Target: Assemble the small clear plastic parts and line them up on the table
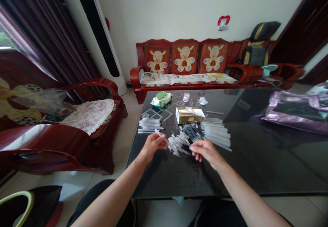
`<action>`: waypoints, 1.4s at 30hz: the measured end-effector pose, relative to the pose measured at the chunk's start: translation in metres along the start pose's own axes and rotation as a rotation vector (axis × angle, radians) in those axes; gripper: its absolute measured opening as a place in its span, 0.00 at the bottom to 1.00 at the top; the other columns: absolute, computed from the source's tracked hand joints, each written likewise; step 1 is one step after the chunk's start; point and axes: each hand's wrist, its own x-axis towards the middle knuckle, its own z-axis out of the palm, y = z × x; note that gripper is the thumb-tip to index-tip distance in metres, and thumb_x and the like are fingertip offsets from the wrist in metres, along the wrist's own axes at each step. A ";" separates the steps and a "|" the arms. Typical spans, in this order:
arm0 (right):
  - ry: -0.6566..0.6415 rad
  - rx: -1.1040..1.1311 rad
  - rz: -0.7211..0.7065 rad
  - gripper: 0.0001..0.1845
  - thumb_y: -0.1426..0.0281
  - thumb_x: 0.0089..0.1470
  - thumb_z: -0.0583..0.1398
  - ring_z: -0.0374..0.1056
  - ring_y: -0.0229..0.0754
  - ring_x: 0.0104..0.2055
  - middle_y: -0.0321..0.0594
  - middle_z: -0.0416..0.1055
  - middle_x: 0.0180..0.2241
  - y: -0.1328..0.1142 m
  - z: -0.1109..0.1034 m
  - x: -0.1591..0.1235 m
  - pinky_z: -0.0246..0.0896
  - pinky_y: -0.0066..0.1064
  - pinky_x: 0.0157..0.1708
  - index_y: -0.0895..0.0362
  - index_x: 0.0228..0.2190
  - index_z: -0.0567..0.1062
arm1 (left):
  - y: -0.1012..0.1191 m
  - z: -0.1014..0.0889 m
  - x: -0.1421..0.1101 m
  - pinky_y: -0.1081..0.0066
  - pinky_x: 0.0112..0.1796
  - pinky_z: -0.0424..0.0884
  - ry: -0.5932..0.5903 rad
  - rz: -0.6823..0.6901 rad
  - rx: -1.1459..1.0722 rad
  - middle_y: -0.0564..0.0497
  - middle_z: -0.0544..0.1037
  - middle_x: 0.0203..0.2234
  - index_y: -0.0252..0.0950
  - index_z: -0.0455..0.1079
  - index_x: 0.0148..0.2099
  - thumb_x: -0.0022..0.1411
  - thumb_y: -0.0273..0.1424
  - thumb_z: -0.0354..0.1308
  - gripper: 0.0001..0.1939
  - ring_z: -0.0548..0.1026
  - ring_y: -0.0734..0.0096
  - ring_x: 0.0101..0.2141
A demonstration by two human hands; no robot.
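Note:
My left hand (151,146) is closed around a thin clear plastic tube (162,137), held just above the black glass table (256,158). My right hand (205,150) is pinched, its fingertips at the near edge of a pile of small clear caps (177,143) and dark thin refills (191,132); what it grips is too small to name. A row of long clear tubes (216,133) lies to the right of the pile. A neat stack of finished white tubes (150,125) lies left of it.
A brown cardboard box (189,115) stands behind the piles, with a green wet-wipe pack (161,98) and a small pink-capped jar (186,97) further back. A purple plastic bag (297,112) lies at the right. Red wooden armchairs and a sofa (184,66) surround the table.

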 end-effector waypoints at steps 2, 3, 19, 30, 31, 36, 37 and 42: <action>0.004 -0.002 -0.007 0.13 0.62 0.45 0.64 0.64 0.33 0.17 0.38 0.72 0.19 0.001 -0.002 0.000 0.55 0.22 0.14 0.61 0.26 0.76 | -0.001 -0.001 0.001 0.75 0.27 0.74 0.000 0.002 0.001 0.45 0.79 0.26 0.30 0.70 0.36 0.49 0.42 0.68 0.21 0.76 0.73 0.24; 0.006 -0.002 -0.011 0.14 0.62 0.45 0.64 0.64 0.33 0.17 0.38 0.72 0.19 0.002 -0.003 0.001 0.55 0.22 0.14 0.61 0.26 0.76 | -0.001 -0.001 0.001 0.75 0.28 0.74 -0.001 0.004 0.000 0.45 0.79 0.26 0.30 0.70 0.36 0.49 0.42 0.68 0.20 0.76 0.73 0.24; 0.070 -0.031 -0.010 0.15 0.60 0.43 0.65 0.64 0.33 0.17 0.38 0.72 0.19 -0.001 -0.014 0.002 0.55 0.22 0.14 0.61 0.25 0.76 | -0.002 -0.001 0.002 0.75 0.27 0.73 0.009 0.003 -0.012 0.48 0.78 0.25 0.31 0.69 0.38 0.48 0.41 0.69 0.22 0.76 0.73 0.24; 0.570 -0.527 -0.143 0.16 0.59 0.45 0.60 0.69 0.42 0.18 0.42 0.74 0.20 0.012 -0.105 0.007 0.61 0.29 0.19 0.59 0.28 0.79 | -0.003 -0.005 0.002 0.74 0.27 0.74 0.005 0.002 -0.008 0.48 0.78 0.26 0.31 0.69 0.38 0.48 0.41 0.69 0.21 0.76 0.73 0.24; 0.597 -0.600 -0.145 0.16 0.59 0.45 0.60 0.70 0.43 0.19 0.42 0.75 0.20 0.014 -0.112 0.007 0.60 0.29 0.20 0.59 0.28 0.79 | -0.003 -0.006 0.002 0.74 0.28 0.74 0.002 0.003 -0.006 0.48 0.78 0.26 0.31 0.69 0.38 0.48 0.41 0.69 0.21 0.76 0.73 0.24; 0.689 -0.873 -0.152 0.14 0.61 0.46 0.58 0.72 0.46 0.24 0.43 0.77 0.24 0.019 -0.131 0.008 0.59 0.31 0.23 0.55 0.27 0.80 | -0.005 -0.007 0.003 0.74 0.27 0.74 -0.003 0.008 -0.003 0.48 0.78 0.26 0.31 0.68 0.38 0.48 0.41 0.68 0.21 0.76 0.73 0.24; 0.707 -0.927 -0.163 0.13 0.61 0.46 0.58 0.72 0.47 0.25 0.43 0.78 0.24 0.019 -0.133 0.008 0.59 0.32 0.24 0.55 0.27 0.80 | -0.005 -0.007 0.003 0.74 0.27 0.74 -0.001 0.008 -0.002 0.48 0.78 0.26 0.31 0.68 0.38 0.49 0.41 0.68 0.21 0.76 0.73 0.24; 0.741 -1.113 -0.189 0.11 0.63 0.47 0.58 0.72 0.47 0.28 0.42 0.78 0.28 0.026 -0.141 0.008 0.58 0.33 0.26 0.52 0.27 0.80 | -0.003 -0.005 0.003 0.74 0.27 0.74 0.007 0.001 -0.006 0.48 0.78 0.26 0.31 0.69 0.38 0.48 0.41 0.69 0.21 0.76 0.73 0.24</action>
